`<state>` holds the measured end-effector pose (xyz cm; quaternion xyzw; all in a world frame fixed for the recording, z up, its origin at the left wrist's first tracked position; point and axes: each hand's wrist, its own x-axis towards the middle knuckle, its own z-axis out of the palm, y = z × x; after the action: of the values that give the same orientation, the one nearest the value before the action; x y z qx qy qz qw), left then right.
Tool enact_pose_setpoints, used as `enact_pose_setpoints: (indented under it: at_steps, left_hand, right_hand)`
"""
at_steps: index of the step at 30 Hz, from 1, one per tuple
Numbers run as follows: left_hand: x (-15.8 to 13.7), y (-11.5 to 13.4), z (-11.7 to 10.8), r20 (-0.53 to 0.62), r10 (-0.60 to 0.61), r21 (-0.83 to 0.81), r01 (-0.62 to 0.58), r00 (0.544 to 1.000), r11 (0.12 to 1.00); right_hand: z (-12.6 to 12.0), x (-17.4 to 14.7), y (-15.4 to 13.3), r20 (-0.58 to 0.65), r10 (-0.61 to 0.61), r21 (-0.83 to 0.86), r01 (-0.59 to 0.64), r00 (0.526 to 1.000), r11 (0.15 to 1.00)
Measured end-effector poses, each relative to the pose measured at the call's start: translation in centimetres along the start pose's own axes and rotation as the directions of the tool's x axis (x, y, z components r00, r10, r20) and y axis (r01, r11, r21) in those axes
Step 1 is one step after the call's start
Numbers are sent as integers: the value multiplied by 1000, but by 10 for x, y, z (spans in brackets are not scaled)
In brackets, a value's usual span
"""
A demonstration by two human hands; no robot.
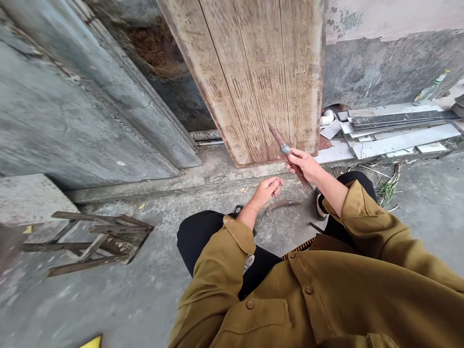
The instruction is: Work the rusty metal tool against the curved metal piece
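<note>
My right hand (304,165) is wrapped round a brown wooden stick (276,133), held at a slant in front of the plank door. Silvery wire (285,149) is wound in a band about the stick, just above my fingers. To the left of the stick and apart from it is my left hand (267,189), its fingers curled in a pinch. Whatever they may hold is too small to make out. On the concrete below lies a curved brown tool (282,205) with a wrapped band, partly behind my left hand's side.
A wooden plank door (268,82) leans against the wall ahead. At left a small wooden stool (105,237) lies on its side. White and dark strips (398,130) are stacked at right, with a glass bottle (429,92) behind and green stalks (389,188) in front.
</note>
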<state>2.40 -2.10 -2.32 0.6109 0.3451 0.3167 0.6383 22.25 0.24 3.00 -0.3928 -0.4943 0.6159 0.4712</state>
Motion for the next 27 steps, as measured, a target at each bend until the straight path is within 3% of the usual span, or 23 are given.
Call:
enact_pose_setpoints:
  at_steps: [2,3,5,7,8,9,11,13,14,15,16,18,20,23,25,27]
  left_hand:
    - [-2,3,-2,63,-27,112,20,998,994]
    - [-2,4,-3,94,-41,164,26,995,986]
    - [-3,7,-6,120,-67,243,36,990,969]
    - [-3,10,-9,122,-86,324,42,989,945]
    - [-3,11,-11,134,-97,378,40,986,925]
    - [-3,12,-12,161,-112,435,31,981,900]
    - [-3,15,-14,247,-147,526,-5,958,851]
    - [-4,17,-15,317,-162,558,-46,935,829]
    - [-4,18,-16,331,-154,555,-60,931,830]
    - [-4,19,-17,340,-144,543,-69,929,837]
    - [-4,20,-17,343,-132,522,-72,930,850]
    - [-4,21,-17,338,-114,452,-55,934,890]
    - [-5,20,-14,290,-105,334,2,951,943]
    - [-6,13,-6,249,-71,96,48,966,994]
    - [-6,7,-1,260,-39,-51,54,965,997]
    - [-4,1,2,176,-36,-170,66,984,983]
  right_hand:
    - [-6,3,1,-74,42,-312,-63,996,948]
    - [-7,3,0,-88,52,-510,-90,995,856]
    - [-9,2,-1,-66,85,-835,-102,994,541]
    - [-8,0,-3,5,209,-973,-43,978,227]
    - [-7,-2,-3,48,323,-991,6,945,130]
    - [-7,-3,-2,97,467,-994,62,879,90]
    - [-8,-6,0,218,738,-976,147,638,161]
    - [-12,-6,2,365,846,-931,134,388,340]
    - [-14,-6,1,448,841,-893,104,303,438]
    - [-17,-5,-1,531,809,-844,69,253,532]
    - [-20,-5,-4,608,759,-785,36,234,618]
    - [-26,-5,-11,731,634,-650,-24,251,759]
    - [-31,-7,-18,801,505,-519,-48,321,853]
    - [-36,-12,-25,813,304,-311,-71,497,948]
    - [-39,-15,-27,730,203,-177,-106,653,978]
    - [-41,-16,-30,600,179,-112,-139,779,984]
